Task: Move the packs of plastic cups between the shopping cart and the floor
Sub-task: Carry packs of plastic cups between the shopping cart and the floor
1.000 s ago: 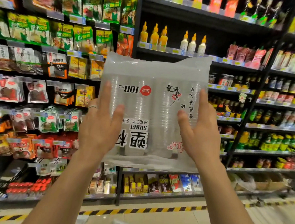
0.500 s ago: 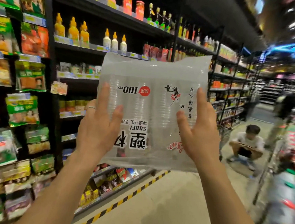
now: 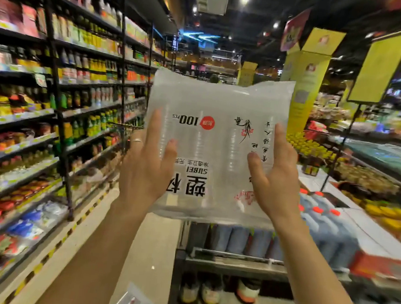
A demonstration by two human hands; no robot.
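I hold a clear pack of plastic cups (image 3: 216,153) up at chest height in a shop aisle. Its print reads upside down, with "100 PCS" and a red dot. My left hand (image 3: 142,171), with a ring on one finger, presses the pack's left side with straight fingers and its thumb on the near face. My right hand (image 3: 276,184) presses the right side the same way. Another clear pack (image 3: 132,302) lies on the floor at the bottom edge. I cannot make out a shopping cart for certain.
Dark shelves of bottles and sauces (image 3: 53,116) line the left side. Below the pack is a low metal rack (image 3: 234,260) with blue jugs (image 3: 321,223) with red caps. Yellow signs (image 3: 305,88) and produce displays fill the right. A tiled aisle floor (image 3: 148,255) runs ahead.
My view has swung to the right, from the snack shelves to looking down the aisle. Both hands keep the same hold on the pack, which stays raised in front of me.
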